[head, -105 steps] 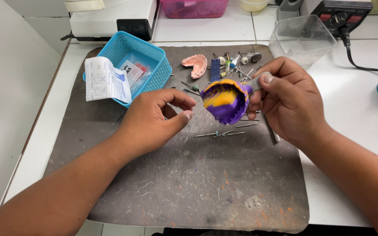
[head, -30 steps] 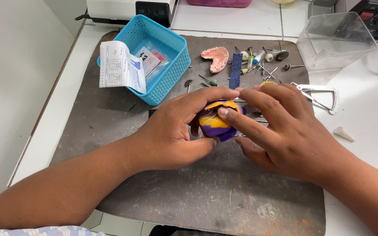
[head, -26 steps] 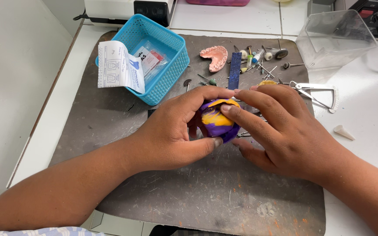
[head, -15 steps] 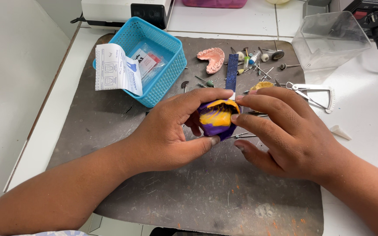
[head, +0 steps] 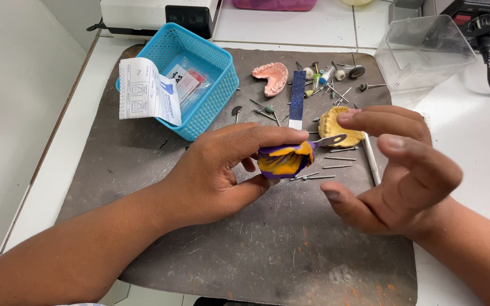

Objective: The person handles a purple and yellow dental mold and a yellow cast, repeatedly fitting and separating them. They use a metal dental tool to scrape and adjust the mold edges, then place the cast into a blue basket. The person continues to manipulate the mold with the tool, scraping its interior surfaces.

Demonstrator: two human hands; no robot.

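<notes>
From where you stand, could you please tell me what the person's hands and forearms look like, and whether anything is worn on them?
Both are bare. The left hand and right hand carry no gloves, rings, watch or bracelets that show, and the forearms are uncovered to the picture's edge, with no sleeve on them. The fingers have short, plain, unpainted nails. No marks or tattoos show.

head camera looks down, close over mat (head: 143, 170).
</notes>
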